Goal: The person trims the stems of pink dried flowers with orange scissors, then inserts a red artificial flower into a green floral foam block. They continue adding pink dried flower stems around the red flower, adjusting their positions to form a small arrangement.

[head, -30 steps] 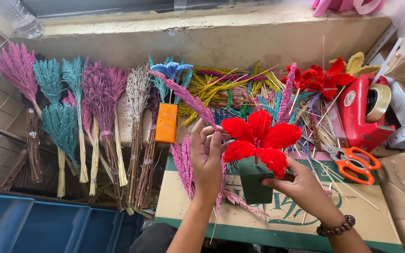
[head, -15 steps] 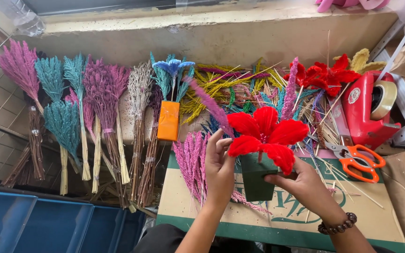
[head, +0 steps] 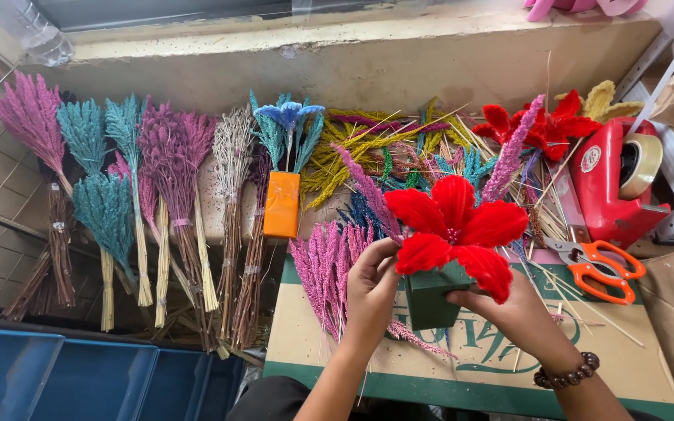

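Observation:
A dark green foam block (head: 428, 298) sits on a cardboard box (head: 329, 366), with a large red fabric flower (head: 455, 231) stuck in its top. My right hand (head: 513, 313) grips the block's right side under the petals. My left hand (head: 370, 290) pinches the stem of a pink plume sprig (head: 368, 189) at the block's left top corner; the sprig leans up to the left. A bundle of pink plumes (head: 324, 267) lies on the box just left of my left hand.
Dyed dried-grass bundles in pink, teal and purple (head: 118, 187) lie to the left. An orange block with a blue flower (head: 282, 204) stands behind. Orange-handled scissors (head: 601, 267), a red tape dispenser (head: 614, 183) and more red flowers (head: 536, 125) are at the right. Blue bins (head: 79, 378) sit lower left.
My left hand carried the pink sprig rightward and down to the block's top left corner. The block and red flower shifted slightly right in view.

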